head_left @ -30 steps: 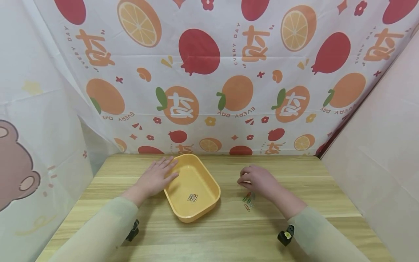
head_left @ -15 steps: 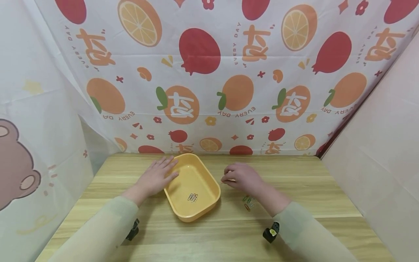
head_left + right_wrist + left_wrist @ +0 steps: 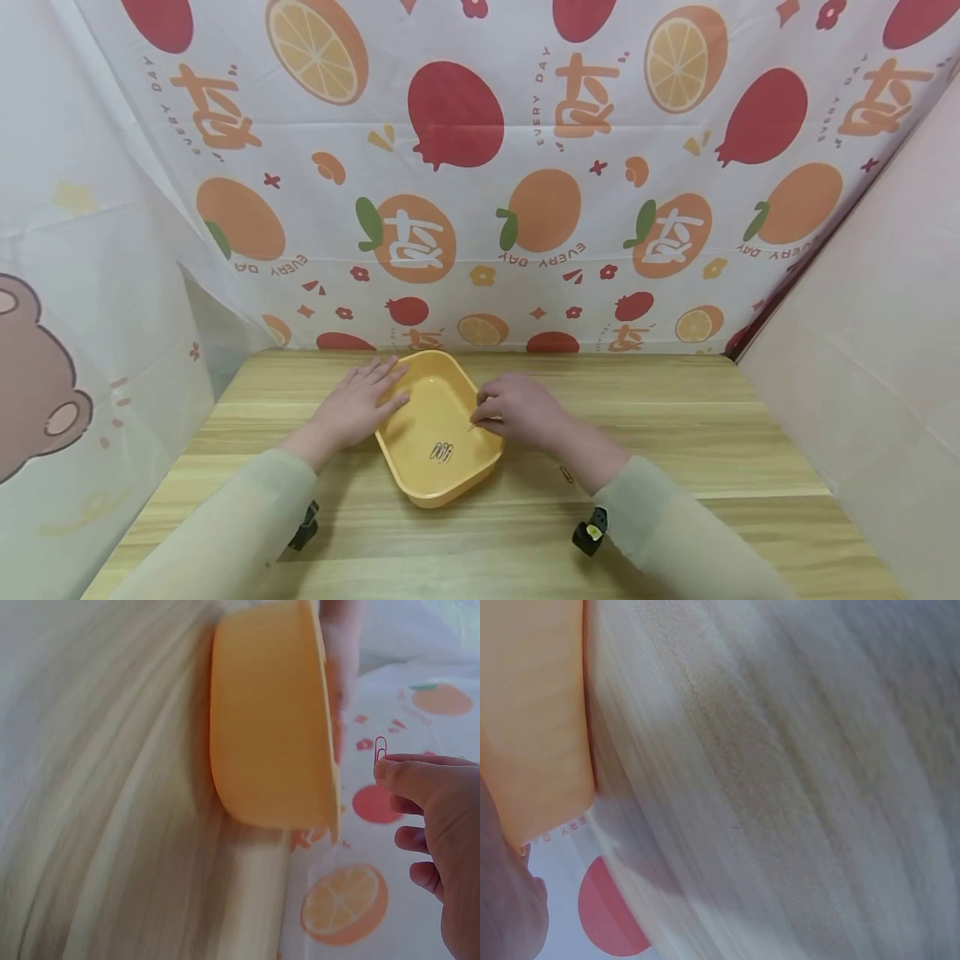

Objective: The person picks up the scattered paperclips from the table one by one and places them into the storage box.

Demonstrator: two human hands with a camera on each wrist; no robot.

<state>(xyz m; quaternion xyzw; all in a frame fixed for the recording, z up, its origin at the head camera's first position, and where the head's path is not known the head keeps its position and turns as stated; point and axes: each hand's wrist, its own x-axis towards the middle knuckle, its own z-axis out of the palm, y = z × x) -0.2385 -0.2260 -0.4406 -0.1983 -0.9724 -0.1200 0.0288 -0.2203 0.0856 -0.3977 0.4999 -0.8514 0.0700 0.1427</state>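
With one pinkish-red paper clip up above the tray's right side, just inside the rim as the head view has it, here's the right hand in a tight grip, thumb against forefinger, nipping one end! The clip's free, rounded end points away from the fingertips, its long axis slanting down and leftward in the head view, towards the tray floor.

Below sits the one yellow tray, longways from far left to near right, its far end close to the table's back edge. Inside, towards the near end, lies a small cluster of clips, too tightly bunched to count; tray floor spreads all around it. Over on the left rim, the left hand rests, fingers spread and straight.

Beside the right forearm, one lone clip shows on the table, whose wood stretches wide to the right and nearside. Behind everything stands the fruit-print cloth.
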